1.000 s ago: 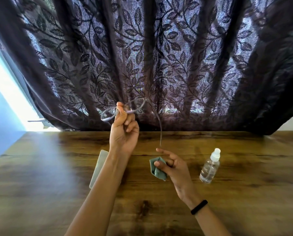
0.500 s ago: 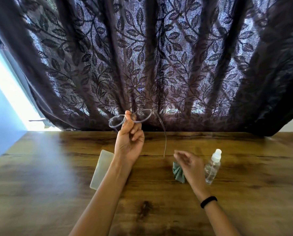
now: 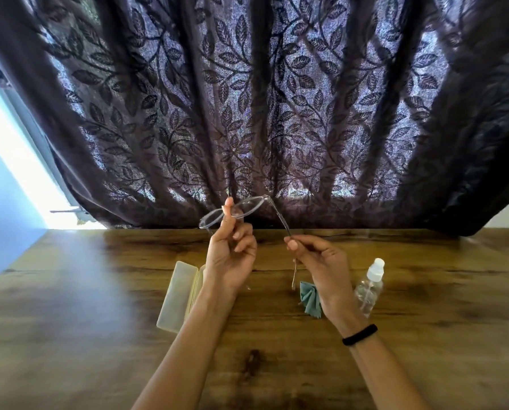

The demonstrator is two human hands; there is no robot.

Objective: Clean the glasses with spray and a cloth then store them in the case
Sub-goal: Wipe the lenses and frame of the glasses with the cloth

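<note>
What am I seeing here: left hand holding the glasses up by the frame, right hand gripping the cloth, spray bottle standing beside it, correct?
Not quite. In the head view the right hand pinches the temple arm of the glasses; the cloth lies ungripped on the table. The rest holds.

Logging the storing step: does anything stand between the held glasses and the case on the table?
No object visibly does. The left hand and right hand hold the glasses up off the table. The case lies below them, and the left wrist hides its right part. The cloth and spray bottle lie to its right, apart.
</note>
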